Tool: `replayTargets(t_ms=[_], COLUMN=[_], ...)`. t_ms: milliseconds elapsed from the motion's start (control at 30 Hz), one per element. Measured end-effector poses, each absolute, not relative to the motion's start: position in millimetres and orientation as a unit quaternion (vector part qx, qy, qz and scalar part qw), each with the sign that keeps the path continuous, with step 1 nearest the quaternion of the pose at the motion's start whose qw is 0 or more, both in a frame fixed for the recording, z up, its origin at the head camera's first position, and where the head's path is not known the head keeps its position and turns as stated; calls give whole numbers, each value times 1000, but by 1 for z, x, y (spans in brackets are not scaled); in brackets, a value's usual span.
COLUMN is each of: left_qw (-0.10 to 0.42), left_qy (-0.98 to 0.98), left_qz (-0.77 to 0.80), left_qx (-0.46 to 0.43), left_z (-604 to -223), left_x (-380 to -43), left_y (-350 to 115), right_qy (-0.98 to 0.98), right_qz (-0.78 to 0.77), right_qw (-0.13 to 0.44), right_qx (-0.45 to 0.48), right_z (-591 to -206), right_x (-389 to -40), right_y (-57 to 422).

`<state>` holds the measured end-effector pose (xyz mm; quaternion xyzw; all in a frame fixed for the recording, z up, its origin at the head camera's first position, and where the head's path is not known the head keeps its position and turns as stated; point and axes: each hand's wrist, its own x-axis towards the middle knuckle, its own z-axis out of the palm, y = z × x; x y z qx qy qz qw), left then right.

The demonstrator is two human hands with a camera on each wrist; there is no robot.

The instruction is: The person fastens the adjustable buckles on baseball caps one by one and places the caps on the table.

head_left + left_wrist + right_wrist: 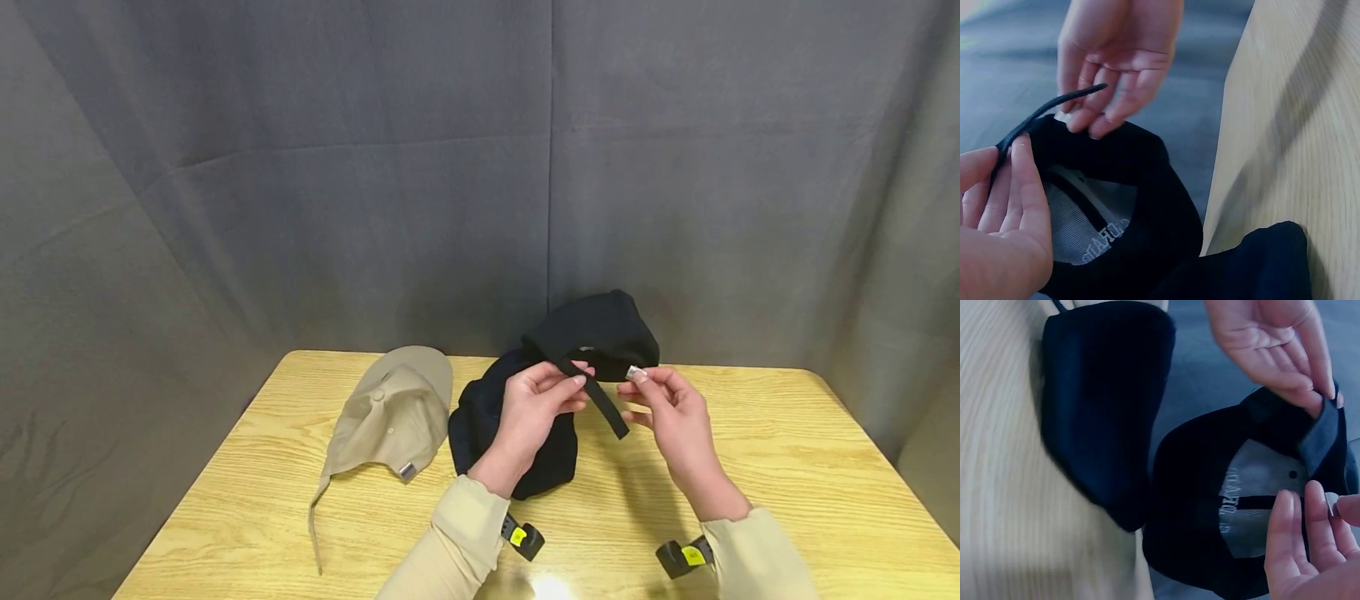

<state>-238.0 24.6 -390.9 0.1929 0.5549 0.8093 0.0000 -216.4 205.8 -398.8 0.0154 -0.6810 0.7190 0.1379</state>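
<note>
A black cap (pixel 600 321) is held up over the back of the table, its inside and pale lining (pixel 1110 194) facing my wrist cameras. Between thumb and fingers, my left hand (pixel 534 410) pinches its black strap (pixel 607 410), whose free end hangs down to the right. My right hand (pixel 678 417) pinches the small silver buckle (pixel 635 373) on the cap's other side. Strap end and buckle are apart. In the right wrist view the buckle (pixel 1332 504) sits between thumb and finger.
A second dark cap (pixel 480 417) lies on the wooden table (pixel 795 467) under my left forearm. To its left rests a beige cap (pixel 390 408), its loose strap (pixel 313 525) trailing toward the front and a metal buckle (pixel 407 472) at its edge. A grey curtain (pixel 420 208) hangs behind.
</note>
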Motion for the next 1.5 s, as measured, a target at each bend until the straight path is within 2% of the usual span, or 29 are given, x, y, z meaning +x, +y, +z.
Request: replayTargets(t_ms=[300,700,933,1167,1500], left_qw=[-15,-43,-28,-36,12], left_qy=[549,495,525,601,634], left_qz=[817,841,827,774,754], left_qx=[179,216,200,196,171], left_z=[-392,-391,-390,-394,-390], left_x=[-240,-245,-242,-241,-236], left_y=[23,23,24,26,30], right_qy=[-674,-641,-614,-623,-634], right_qz=[722,752,775,767,757], right_qw=[155,141,131,135,127], right_qx=[26,58,66,72,91], right_z=[-384,-378,-379,-378,-378], right_x=[-210,-203,-203,-202,-201], right_y=[203,201,200,200,199])
